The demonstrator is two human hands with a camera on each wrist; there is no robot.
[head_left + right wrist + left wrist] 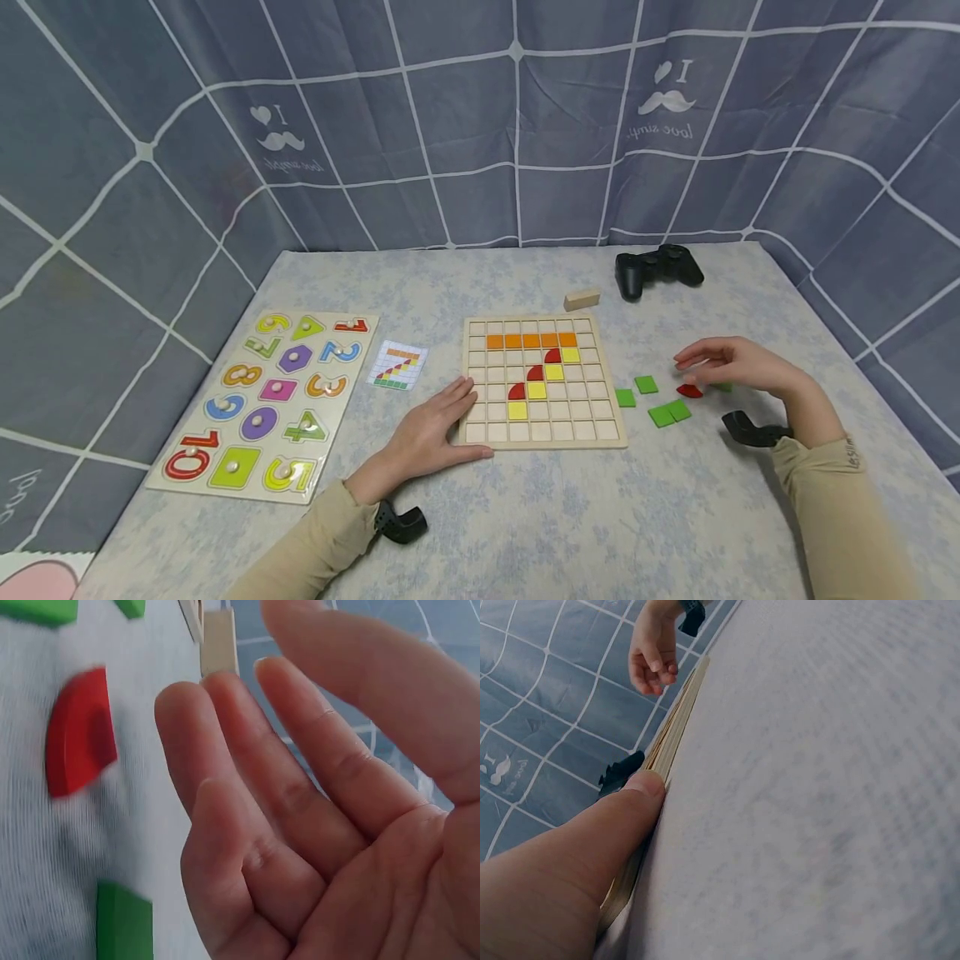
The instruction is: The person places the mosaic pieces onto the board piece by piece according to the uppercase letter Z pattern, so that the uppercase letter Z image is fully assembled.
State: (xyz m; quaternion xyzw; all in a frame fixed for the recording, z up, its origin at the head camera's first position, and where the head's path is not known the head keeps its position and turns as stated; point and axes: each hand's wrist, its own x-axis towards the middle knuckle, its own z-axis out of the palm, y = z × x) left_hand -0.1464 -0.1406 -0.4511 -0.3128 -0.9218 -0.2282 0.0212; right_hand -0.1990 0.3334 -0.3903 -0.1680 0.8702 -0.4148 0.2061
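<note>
A wooden grid board (581, 425) holds a row of orange squares (531, 341), with red quarter-circle pieces (535, 372) and yellow squares (536, 389) in a diagonal below. My left hand (431, 429) rests at its lower left corner, fingers on the left edge and thumb along the front edge. To the board's right, my right hand (738, 365) hovers with loosely bent fingers and nothing in them. Beneath it lies a red quarter-circle piece (82, 735) on the cloth. Several green squares (646, 384) lie around that piece, one partly hidden under the hand.
A pattern card (398, 365) lies left of the board, beside a number puzzle board (296, 417) with knobbed pieces. Behind the grid board stand a small wooden block (582, 300) and a black game controller (658, 270). Tile-patterned curtains (480, 125) enclose the table.
</note>
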